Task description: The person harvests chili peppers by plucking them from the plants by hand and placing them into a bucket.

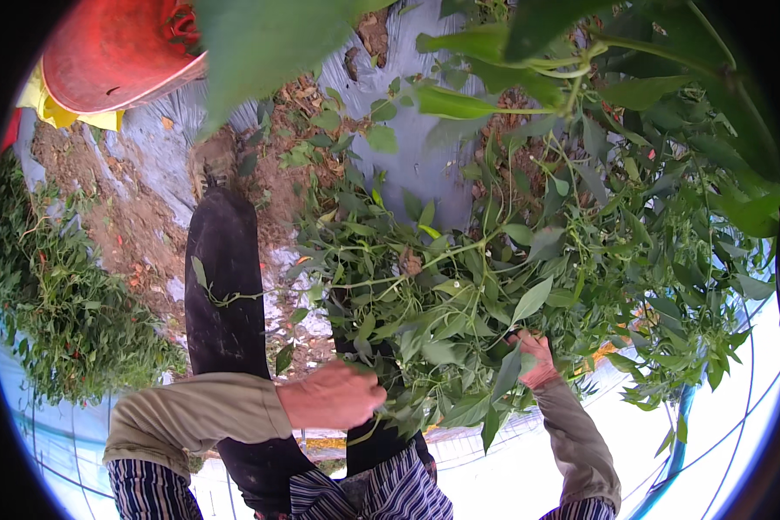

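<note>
A leafy green chili pepper plant [459,303] spreads over my lap and to the right, with a few slim green peppers [428,231] among its leaves. My left hand [334,397] is closed at the plant's lower left edge, its fingers curled in; what they hold is hidden. Half buried in leaves, my right hand [536,360] has its fingertips bent inward around the foliage. Leaves cover whatever lies between those fingers.
A red bucket [117,56] with red peppers [180,24] inside stands at the far left, beside yellow material [52,102]. Grey plastic film [416,165] and soil cover the ground. More pepper plants [69,295] grow at left; large leaves [277,52] hang close ahead.
</note>
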### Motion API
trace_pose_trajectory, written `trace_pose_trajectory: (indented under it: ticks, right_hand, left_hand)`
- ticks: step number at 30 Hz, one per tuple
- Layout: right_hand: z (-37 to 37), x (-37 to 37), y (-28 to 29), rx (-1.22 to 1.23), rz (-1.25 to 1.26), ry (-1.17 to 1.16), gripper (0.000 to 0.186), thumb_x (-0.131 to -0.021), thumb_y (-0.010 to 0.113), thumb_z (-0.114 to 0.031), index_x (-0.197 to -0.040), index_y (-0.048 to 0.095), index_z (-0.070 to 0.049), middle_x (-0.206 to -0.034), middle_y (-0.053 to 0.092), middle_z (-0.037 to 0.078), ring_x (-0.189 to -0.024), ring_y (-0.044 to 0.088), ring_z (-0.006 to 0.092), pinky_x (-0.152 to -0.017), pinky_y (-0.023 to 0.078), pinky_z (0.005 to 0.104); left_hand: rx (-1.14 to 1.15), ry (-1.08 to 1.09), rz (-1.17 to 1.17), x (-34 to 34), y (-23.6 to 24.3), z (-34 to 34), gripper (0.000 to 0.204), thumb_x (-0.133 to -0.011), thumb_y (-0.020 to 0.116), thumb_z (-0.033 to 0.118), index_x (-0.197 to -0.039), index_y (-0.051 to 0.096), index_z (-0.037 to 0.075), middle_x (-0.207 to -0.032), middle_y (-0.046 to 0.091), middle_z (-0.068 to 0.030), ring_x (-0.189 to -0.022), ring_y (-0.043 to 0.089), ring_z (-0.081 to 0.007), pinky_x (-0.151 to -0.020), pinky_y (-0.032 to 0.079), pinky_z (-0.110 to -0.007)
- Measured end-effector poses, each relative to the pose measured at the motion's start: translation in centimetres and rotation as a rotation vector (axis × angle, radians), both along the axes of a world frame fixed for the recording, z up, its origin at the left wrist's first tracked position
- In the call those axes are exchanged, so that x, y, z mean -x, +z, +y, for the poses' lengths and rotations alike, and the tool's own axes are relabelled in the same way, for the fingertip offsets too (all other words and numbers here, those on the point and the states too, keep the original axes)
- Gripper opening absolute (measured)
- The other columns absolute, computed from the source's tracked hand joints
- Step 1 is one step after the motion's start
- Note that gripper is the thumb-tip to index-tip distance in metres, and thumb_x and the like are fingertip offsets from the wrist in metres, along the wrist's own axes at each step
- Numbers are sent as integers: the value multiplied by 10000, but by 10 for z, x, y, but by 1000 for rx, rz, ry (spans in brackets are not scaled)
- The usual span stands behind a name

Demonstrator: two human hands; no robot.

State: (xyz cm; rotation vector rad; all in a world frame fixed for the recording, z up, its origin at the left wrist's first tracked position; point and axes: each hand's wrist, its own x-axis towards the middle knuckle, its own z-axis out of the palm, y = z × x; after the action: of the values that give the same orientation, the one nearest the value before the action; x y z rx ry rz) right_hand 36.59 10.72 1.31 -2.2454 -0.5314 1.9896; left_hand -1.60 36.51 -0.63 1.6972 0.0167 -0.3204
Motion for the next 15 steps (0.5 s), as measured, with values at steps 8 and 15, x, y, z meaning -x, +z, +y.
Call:
trace_pose_trajectory:
  ticks: [8, 15]
  right_hand:
    - [-32, 4, -11, 2, 49, -284, 419, -854, 498, -357, -1223, 553, -167, -1073, 536, -5, -1091, 495, 166, -945, 369, 381]
    - [2, 15, 3, 320, 30, -1113, 238, -1005, 371, -294, -1123, 453, -104, -1157, 497, 85, -1202, 439, 270, -1013, 351, 393]
  left_hand:
    - [386, 894, 642, -33, -63, 32, 109, -891, 623, 128, -919, 603, 24, -702, 643, -72, -655, 626, -132, -549, 478, -266]
    - [66, 364, 365, -155, -173, 18, 462, -800, 569, -3, -1248, 604, 101, -1168, 637, -138, -1058, 625, -304, -907, 500, -417]
